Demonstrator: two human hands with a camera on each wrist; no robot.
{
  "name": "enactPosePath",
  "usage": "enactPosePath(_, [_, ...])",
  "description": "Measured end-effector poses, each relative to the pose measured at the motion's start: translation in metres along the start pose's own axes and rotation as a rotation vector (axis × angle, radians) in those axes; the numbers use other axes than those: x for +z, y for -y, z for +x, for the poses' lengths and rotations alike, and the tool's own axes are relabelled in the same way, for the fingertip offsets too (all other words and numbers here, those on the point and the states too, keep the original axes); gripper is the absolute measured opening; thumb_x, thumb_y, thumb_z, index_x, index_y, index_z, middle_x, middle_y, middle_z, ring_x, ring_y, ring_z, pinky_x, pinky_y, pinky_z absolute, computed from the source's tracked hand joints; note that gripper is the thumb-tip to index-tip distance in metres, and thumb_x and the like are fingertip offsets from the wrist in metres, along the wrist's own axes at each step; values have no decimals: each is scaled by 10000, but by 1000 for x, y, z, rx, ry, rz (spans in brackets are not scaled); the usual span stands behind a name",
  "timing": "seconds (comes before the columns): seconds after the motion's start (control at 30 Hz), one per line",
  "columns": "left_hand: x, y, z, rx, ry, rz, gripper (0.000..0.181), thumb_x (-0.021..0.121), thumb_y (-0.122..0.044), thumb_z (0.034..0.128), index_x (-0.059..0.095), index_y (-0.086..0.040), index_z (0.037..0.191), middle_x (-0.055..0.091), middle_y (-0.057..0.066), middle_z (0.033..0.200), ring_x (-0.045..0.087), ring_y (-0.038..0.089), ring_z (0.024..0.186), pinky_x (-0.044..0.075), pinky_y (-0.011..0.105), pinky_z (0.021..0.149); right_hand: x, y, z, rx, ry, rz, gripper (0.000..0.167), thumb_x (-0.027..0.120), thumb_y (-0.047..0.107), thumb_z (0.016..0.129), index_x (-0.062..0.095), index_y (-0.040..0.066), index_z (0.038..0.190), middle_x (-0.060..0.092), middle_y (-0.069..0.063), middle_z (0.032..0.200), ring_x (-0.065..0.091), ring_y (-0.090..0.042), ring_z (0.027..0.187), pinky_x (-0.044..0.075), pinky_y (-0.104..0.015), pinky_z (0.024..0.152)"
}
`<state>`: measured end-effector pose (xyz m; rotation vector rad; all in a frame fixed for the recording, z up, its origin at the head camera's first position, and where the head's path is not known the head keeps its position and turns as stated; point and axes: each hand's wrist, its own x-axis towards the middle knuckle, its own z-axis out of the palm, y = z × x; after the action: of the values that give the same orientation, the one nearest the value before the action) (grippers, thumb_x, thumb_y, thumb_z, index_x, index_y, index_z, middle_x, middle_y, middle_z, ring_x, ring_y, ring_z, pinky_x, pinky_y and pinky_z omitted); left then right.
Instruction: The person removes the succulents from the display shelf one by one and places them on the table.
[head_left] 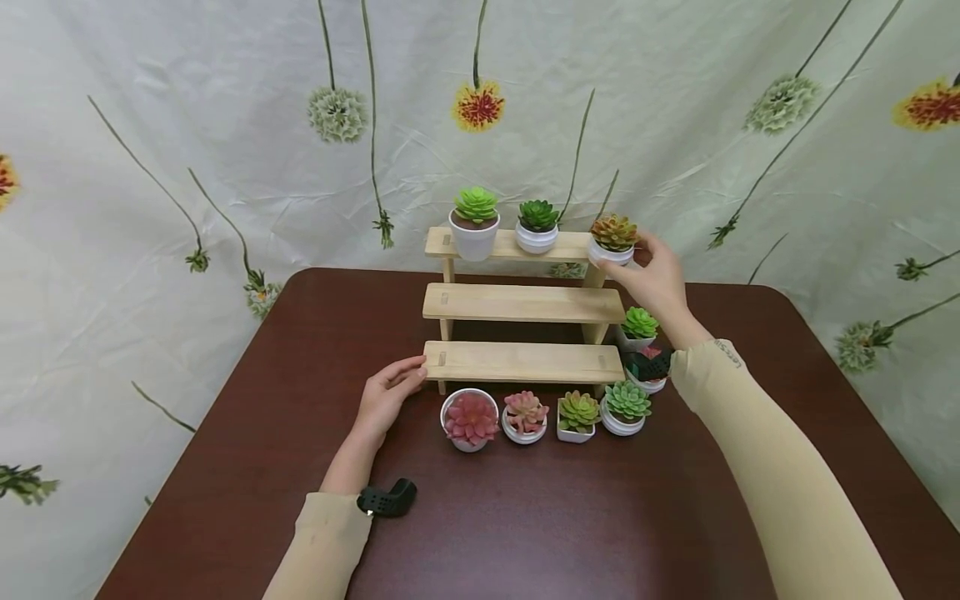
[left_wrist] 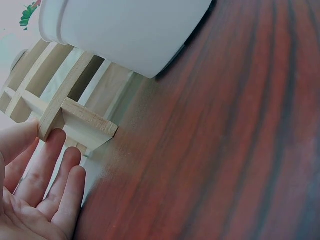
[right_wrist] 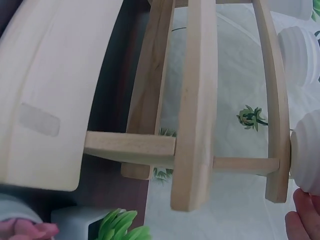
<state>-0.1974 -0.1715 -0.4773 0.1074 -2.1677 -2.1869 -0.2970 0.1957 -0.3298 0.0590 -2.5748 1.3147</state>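
Observation:
A three-tier wooden plant stand (head_left: 523, 302) stands on the table. At the right end of its top tier, my right hand (head_left: 654, 279) grips the white pot of an orange-brown succulent (head_left: 613, 233); in the right wrist view that ribbed pot (right_wrist: 306, 155) sits against the top board with fingertips on it. My left hand (head_left: 386, 396) pinches the left end of the lowest board, thumb above and index finger beneath in the left wrist view. A bright green succulent (head_left: 476, 218) and a dark green succulent (head_left: 537, 225) share the top tier.
In front of the stand, a large red succulent (head_left: 470, 419), a pink one (head_left: 525, 417) and two green ones line up. Beside its right end are a green succulent (head_left: 638, 325) and another pot partly hidden by the wrist strap. A floral cloth (head_left: 247, 150) hangs behind the table (head_left: 337, 325).

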Motion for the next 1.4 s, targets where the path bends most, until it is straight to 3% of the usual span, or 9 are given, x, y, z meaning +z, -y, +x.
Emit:
enactPosePath(0.3, [-1,0,0,18,2,-5,344,636,-116,904,599,38,1210,664,86,1089,629,53,885,519,245,824,-8,-10,-13,-2,-18,10,716,743,401,784,470,67,1356,541,-153,1241,511,-300,1140,396,-443,997])
enactPosePath(0.57, [-1,1,0,21,9,2,349,637,-131,905,600,38,1209,650,134,1114,629,54,889,517,251,834,-18,-21,-27,28,-32,31,716,727,370,806,441,35,1371,543,-185,1236,545,-306,1099,471,-430,901])
enactPosePath(0.93, [0,-1,-1,33,9,-8,342,634,-98,902,596,48,1209,666,69,1078,627,44,881,520,241,822,-37,-39,-55,64,-44,7,689,713,367,822,448,24,1357,550,-191,1237,548,-316,1114,461,-440,928])
enactPosePath(1.17, [0,0,-1,34,10,0,351,635,-113,904,594,46,1215,669,75,1071,627,44,883,520,236,817,-43,-54,-74,60,-52,-32,686,713,349,823,440,7,1352,553,-186,1212,554,-306,1075,483,-285,835])
enactPosePath(1.4, [0,1,0,26,6,3,348,634,-115,905,595,40,1215,672,69,1060,628,48,884,520,236,818,-46,-67,-92,25,-31,-54,668,723,325,821,447,-5,1333,551,-189,1208,554,-310,1050,428,-113,703])
